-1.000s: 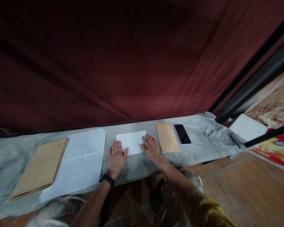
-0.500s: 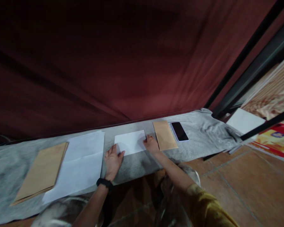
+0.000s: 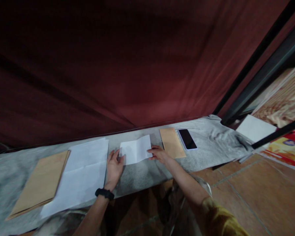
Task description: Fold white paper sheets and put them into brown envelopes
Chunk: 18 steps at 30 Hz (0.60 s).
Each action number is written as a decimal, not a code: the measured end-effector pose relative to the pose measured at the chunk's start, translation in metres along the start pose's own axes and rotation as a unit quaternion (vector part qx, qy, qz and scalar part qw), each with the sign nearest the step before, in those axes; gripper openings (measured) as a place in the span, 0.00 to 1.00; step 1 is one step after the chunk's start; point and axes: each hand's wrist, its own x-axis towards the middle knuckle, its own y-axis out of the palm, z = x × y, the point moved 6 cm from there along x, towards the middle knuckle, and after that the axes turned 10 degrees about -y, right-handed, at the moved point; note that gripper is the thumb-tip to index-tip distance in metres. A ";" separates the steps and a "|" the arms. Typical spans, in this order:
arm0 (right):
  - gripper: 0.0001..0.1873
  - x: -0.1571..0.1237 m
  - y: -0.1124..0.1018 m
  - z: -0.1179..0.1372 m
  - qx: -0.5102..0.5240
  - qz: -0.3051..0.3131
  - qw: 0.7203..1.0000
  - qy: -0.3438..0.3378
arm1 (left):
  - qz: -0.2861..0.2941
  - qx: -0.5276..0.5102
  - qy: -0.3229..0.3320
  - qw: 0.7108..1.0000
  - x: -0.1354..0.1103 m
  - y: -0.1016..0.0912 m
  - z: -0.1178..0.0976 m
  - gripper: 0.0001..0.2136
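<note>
A small folded sheet of white paper (image 3: 131, 152) is in front of me, bent along an upright crease, its right part raised. My right hand (image 3: 158, 154) pinches the paper's right edge between thumb and fingers. At the left edge, my left hand (image 3: 114, 167) has its fingers curled and its thumb against the paper. A brown envelope (image 3: 172, 142) lies just right of my right hand. Large white sheets (image 3: 85, 170) lie left of my left hand, with a stack of brown envelopes (image 3: 40, 183) partly on them.
A phone (image 3: 187, 139) lies right of the single envelope. Grey cloth (image 3: 211, 137) covers the narrow surface, backed by a dark red curtain (image 3: 147, 82). Black metal bars (image 3: 255, 62), a white box (image 3: 257, 126) and a red-and-yellow package (image 3: 287, 147) stand at the right.
The small paper lay flat and now bends up at its crease. My right hand has gone from resting at its edge to pinching it. My left hand has shifted slightly left.
</note>
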 end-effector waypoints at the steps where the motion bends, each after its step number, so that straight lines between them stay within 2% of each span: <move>1: 0.07 -0.001 0.000 -0.001 0.024 -0.006 1.000 0.000 | -0.016 0.001 0.019 1.000 -0.005 -0.003 -0.007 0.21; 3: 0.08 -0.005 0.002 -0.003 0.062 -0.011 0.998 0.000 | -0.018 0.007 0.083 0.996 -0.021 -0.003 -0.026 0.21; 5: 0.08 -0.011 0.009 -0.006 0.123 0.004 0.992 0.009 | 0.009 0.015 0.144 0.989 -0.041 0.004 -0.046 0.21; 8: 0.05 -0.022 0.023 -0.012 0.224 0.047 0.973 0.039 | 0.017 0.026 0.170 0.985 -0.063 0.014 -0.064 0.23; 10: 0.05 -0.031 0.031 -0.018 0.243 0.074 0.965 0.065 | 0.019 0.037 0.168 0.985 -0.067 0.020 -0.066 0.24; 14: 0.05 -0.041 0.039 -0.030 0.211 0.126 0.963 0.112 | 0.053 0.068 0.184 0.979 -0.059 0.025 -0.057 0.27; 16: 0.06 -0.037 0.033 -0.031 0.201 0.109 0.967 0.115 | 0.073 0.070 0.202 0.974 -0.055 0.026 -0.050 0.29; 18: 0.08 -0.030 0.020 -0.028 0.202 0.060 0.972 0.103 | 0.088 0.053 0.220 0.970 -0.052 0.024 -0.043 0.29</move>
